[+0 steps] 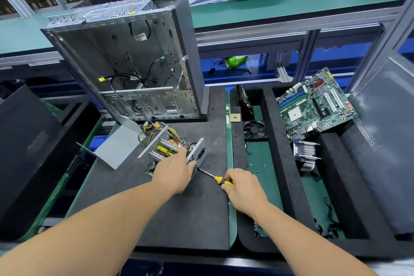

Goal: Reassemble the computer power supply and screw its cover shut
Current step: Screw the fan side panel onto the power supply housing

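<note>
- The right hand (240, 182) curls round the yellow-and-black handle of a screwdriver (215, 177); its thin steel shaft slants up-left, the tip at the power supply's lower corner.
- The left hand (173, 171) grips the near end of the open power supply (171, 152), thumb over the perforated end plate, fingers down the side.
- That power supply lies on a dark foam mat (179, 208), uncovered: finned silver heatsinks, yellow blocks, a copper coil, bundled coloured wires.
- Just left lies its bent grey sheet-metal cover (116, 143), apart from the box.
- Behind stands an emptied steel computer case (125, 60).
- Right, foam trays hold a black fan (255, 130) and a green motherboard (313, 105).
</note>
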